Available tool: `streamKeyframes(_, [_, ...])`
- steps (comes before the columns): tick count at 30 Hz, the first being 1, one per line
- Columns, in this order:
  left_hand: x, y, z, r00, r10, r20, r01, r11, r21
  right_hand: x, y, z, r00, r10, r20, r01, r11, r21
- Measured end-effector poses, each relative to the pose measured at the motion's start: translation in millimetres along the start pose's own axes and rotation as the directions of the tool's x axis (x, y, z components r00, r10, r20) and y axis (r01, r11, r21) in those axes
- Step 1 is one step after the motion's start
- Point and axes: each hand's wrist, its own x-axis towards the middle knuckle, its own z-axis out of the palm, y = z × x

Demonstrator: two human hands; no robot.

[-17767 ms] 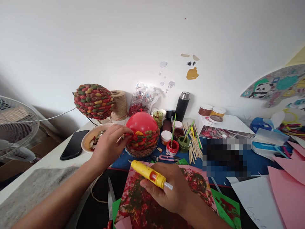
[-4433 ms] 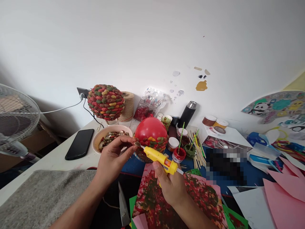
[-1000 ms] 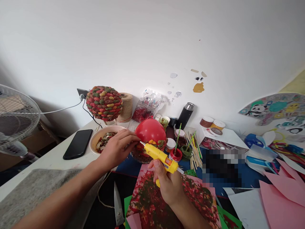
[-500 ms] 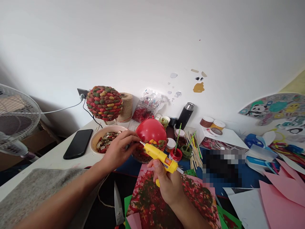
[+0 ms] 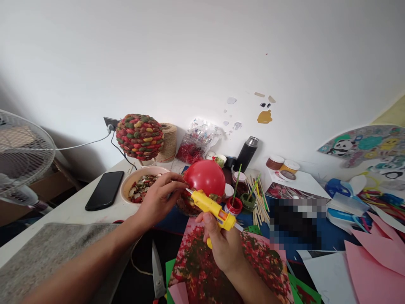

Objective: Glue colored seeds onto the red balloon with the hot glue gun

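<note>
My right hand (image 5: 223, 242) is wrapped round a yellow hot glue gun (image 5: 211, 207), its metal nozzle pointing up and left. The nozzle tip is close to the fingertips of my left hand (image 5: 164, 192). Those fingers are bent and pinched together at the left side of a red balloon (image 5: 205, 177); whatever they hold is too small or hidden to make out. Coloured shell-like pieces cover the balloon's lower part, which the glue gun and my hand partly hide. Left of that hand, a bowl (image 5: 125, 194) contains many red, green and pale pieces.
A ball (image 5: 139, 137) covered in coloured pieces stands behind the bowl, beside a twine spool (image 5: 168, 141). Open paint jars (image 5: 233, 206) with green sticks are close right of the balloon. Scissors (image 5: 157, 270) and a paint-stained pink sheet (image 5: 196, 257) lie in front. A phone (image 5: 104, 191) lies left.
The red balloon has shifted slightly right and tilted, so less of its piece-covered lower part shows. Both hands and the glue gun stay almost where they were.
</note>
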Motion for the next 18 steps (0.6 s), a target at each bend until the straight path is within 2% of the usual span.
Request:
streamKeyframes(13, [-4.4, -0.9, -1.2, 0.999, 0.041, 0.003, -0.041, 0.999, 0.018, 1.7, 3.5, -0.1, 1.0, 0.004, -0.013, -0.004, 1.0, -0.006])
streamKeyframes(18, [-3.4, -1.1, -3.6, 0.999, 0.038, 0.0, -0.038, 0.999, 0.001, 4.3, 15.8, -0.9, 0.997, 0.001, -0.074, 0.0, 1.0, 0.005])
